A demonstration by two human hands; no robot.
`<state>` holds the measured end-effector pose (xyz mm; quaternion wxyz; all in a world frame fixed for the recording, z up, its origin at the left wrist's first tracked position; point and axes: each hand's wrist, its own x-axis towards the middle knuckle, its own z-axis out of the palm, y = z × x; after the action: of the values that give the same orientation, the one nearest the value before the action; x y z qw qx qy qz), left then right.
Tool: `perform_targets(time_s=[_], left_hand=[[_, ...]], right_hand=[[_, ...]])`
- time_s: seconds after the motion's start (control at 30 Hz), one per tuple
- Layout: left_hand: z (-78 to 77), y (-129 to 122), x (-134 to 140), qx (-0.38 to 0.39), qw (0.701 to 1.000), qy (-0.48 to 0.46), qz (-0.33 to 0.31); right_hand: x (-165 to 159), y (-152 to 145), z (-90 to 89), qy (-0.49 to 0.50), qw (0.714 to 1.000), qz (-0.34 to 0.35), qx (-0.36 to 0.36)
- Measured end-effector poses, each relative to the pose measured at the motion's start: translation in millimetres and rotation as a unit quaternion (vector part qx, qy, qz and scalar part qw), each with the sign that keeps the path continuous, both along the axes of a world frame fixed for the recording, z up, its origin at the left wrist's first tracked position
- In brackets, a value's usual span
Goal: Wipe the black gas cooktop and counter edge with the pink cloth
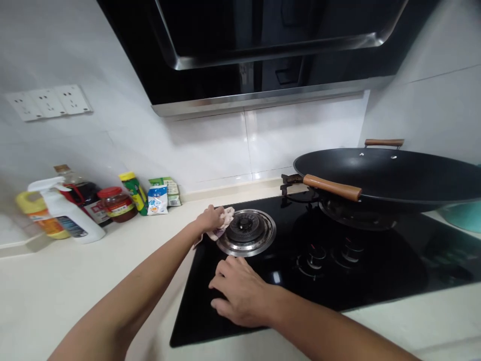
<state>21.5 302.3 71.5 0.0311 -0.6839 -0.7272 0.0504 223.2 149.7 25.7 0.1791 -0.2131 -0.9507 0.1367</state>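
My left hand (211, 219) is closed around a crumpled pale cloth (225, 220) at the back left of the black glass gas cooktop (210, 296). The cloth lies against the left edge of the round metal burner (246, 231), which has no pan support on it. In front of that burner, my right hand (244, 293) is over the glass with fingers apart and slightly bent, holding nothing. Whether its fingertips touch the glass, I cannot tell.
A large black wok (391, 173) with wooden handles sits over the right burner. Two control knobs (316, 255) stand mid-cooktop. A white spray bottle (71, 215), a red-lidded jar (117, 204) and seasoning packets (158, 199) line the left wall. A range hood (270, 95) hangs overhead.
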Motion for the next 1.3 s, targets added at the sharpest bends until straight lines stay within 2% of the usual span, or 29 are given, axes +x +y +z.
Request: perform_targets(time_s=[0.17,0.37,0.47,0.53,0.77,1.03,1.17,1.3], left_hand=[[2.7,-43.1,5.4,0.004,1.0,0.012,-0.011],[5.8,-101.2,25.2,-0.008,0.999,-0.004,-0.048],[0.3,-115.8,32.9,0.0,0.998,-0.012,-0.053],[-3.6,-115.1,34.8,0.01,0.999,-0.018,-0.039],[-3.2,-73.2,18.0,0.028,0.999,-0.032,0.014],[2.4,-5.5,-6.7,0.018,0.999,-0.041,-0.025],[6.2,30.3,-0.3,0.012,0.999,-0.039,-0.035],[7.5,62.6,19.6,0.019,0.998,-0.036,-0.041]], right_hand=[[-1.2,-1.7,2.8,-0.008,1.0,-0.001,-0.017],[-2.0,-0.9,0.3,0.002,1.0,-0.002,0.003],[-2.3,-0.5,-3.0,0.008,1.0,-0.004,0.02],[-2.0,-0.9,-4.0,0.003,1.0,-0.006,0.023],[-0.6,-4.9,-2.1,0.001,1.0,-0.014,0.005],[-5.7,-4.2,-1.6,0.003,0.999,-0.006,0.039],[-5.5,-3.8,2.8,-0.014,0.999,-0.007,0.045],[-5.7,-1.9,3.9,-0.015,0.998,-0.009,0.062]])
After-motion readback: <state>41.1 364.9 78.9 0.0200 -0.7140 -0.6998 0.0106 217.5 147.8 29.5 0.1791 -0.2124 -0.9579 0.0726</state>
